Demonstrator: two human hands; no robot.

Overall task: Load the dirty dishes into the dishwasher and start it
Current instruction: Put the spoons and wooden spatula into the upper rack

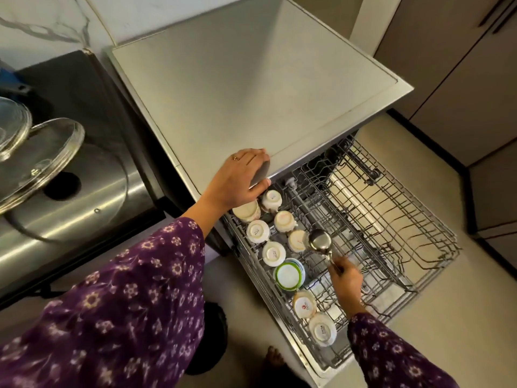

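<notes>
Beige kitchen floor (461, 317) and a marble-veined wall (42, 21) frame a grey, flat-topped dishwasher (251, 79) with its wire rack (405, 219) pulled out. Over the middle of that rack is 1 steel ladle (319, 240), its round polished bowl up and just beside the cups. The right hand (345, 278) pinches the ladle's thin handle, fingers curled around it. Along the rack's left side, 8 white cups (273, 253) stand upside down in 2 loose rows. Their round bases carry small dark print, too small to read for certain, and 1 near the front shows a red mark. Among them sits 1 upturned bowl with a green rim (289, 274). The rest of the rack is bare grey wire in a grid of tines.

The left hand (243, 180), wearing a ring, grips the front corner of the dishwasher's top, fingers lying on the surface and thumb hooked over the edge, above the rearmost cups. Both arms wear purple sleeves (126, 303) printed with pale flowers. To the left, a brushed-steel sink (84, 219) holds at least 2 round glass lids (42, 161) with steel rims.
</notes>
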